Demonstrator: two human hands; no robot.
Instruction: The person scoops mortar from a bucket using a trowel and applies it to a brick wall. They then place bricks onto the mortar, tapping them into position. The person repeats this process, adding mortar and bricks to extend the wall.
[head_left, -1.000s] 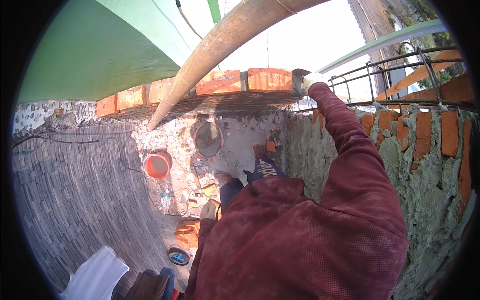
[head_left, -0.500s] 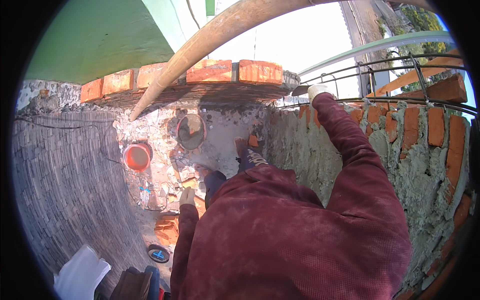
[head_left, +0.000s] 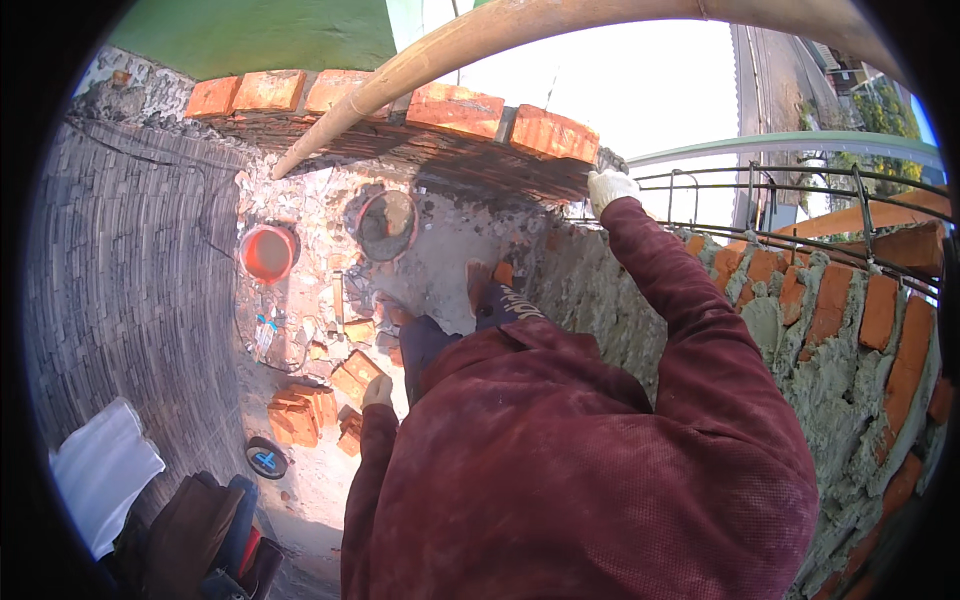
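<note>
My right hand, in a white glove, is closed on a trowel at the right end of a raised row of bricks, beside the steel rebar cage. The trowel is mostly hidden by the hand and bricks. My left hand, also gloved, hangs low by my left leg, fingers stretched out with nothing visible in them. Near it in view are loose bricks and a brick stack.
A bamboo pole crosses diagonally overhead. A red bucket and a round container of mortar stand among rubble. A mortared brick wall rises at right. Clothes and a white sheet are at lower left.
My view has shifted, bringing the brick row higher in the picture. My right hand has moved slightly lower along the wall's end. My left hand stays hanging low.
</note>
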